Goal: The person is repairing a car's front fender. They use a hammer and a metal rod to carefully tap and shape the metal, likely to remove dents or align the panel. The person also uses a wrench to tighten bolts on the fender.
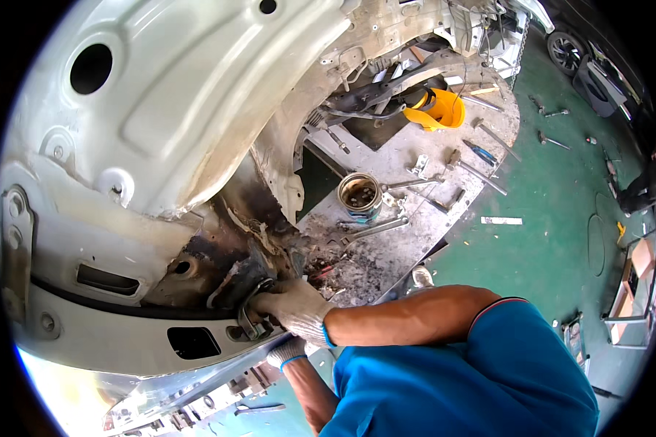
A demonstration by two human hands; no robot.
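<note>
My right hand (pixel 299 312), in a whitish knit glove, reaches to the edge of a white car body panel (pixel 135 346). Its fingers curl around a curved metal clamp-like piece (pixel 249 315) at that edge; the fingertips are partly hidden. Lower down, my gloved left hand (pixel 287 352) is at the panel's outer side, its fingers mostly out of sight. Just beyond the right hand lies scorched, torn sheet metal (pixel 229 255) with brown and black burn marks.
A dirty board (pixel 444 186) carries an open can (pixel 359 195), several wrenches, a hammer (pixel 481 173) and a yellow container (pixel 437 111). Tools lie on the green floor (pixel 539 255). A dark car (pixel 598 65) stands far right, and a trolley (pixel 630 298) sits right.
</note>
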